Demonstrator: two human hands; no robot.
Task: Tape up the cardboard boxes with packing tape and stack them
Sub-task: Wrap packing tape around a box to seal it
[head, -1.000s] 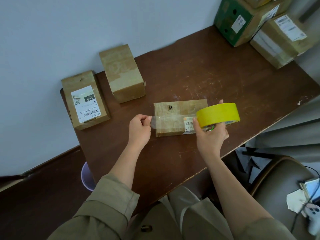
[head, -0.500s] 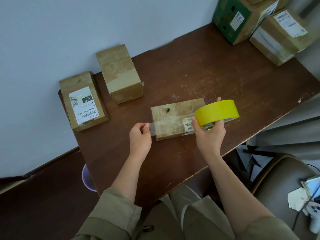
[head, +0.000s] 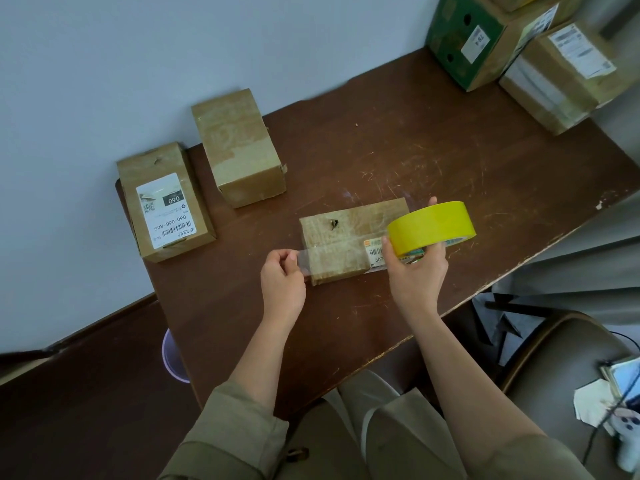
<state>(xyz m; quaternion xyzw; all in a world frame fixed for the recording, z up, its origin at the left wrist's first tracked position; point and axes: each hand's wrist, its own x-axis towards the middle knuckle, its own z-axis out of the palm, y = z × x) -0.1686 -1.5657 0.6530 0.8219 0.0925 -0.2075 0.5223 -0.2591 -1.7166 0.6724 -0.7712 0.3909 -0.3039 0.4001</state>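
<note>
A flat cardboard box (head: 349, 237) is lying on the brown table (head: 433, 150) just below the centre of the frame, and both hands are working at its near edge. The left hand (head: 282, 282) is sitting just left of the box's lower left corner, pinching the free end of a clear tape strip (head: 311, 259) between thumb and fingertips. The strip is running rightward across the near part of the box's top, over a small barcode label (head: 375, 251), to the yellow tape roll (head: 431, 227). The right hand (head: 417, 271) is gripping that roll from below, thumb on its near face and a fingertip showing behind it, so the roll is hanging over the box's right end — whether it is touching the cardboard I cannot tell.

In the left of the frame a labelled box (head: 162, 202) is sitting at the table's edge, with a plain brown box (head: 239, 147) just beside it toward the centre. In the upper right corner a green box (head: 464, 39) and a taped brown box (head: 561, 74) are standing against each other. A chair (head: 561, 362) is showing at the lower right.
</note>
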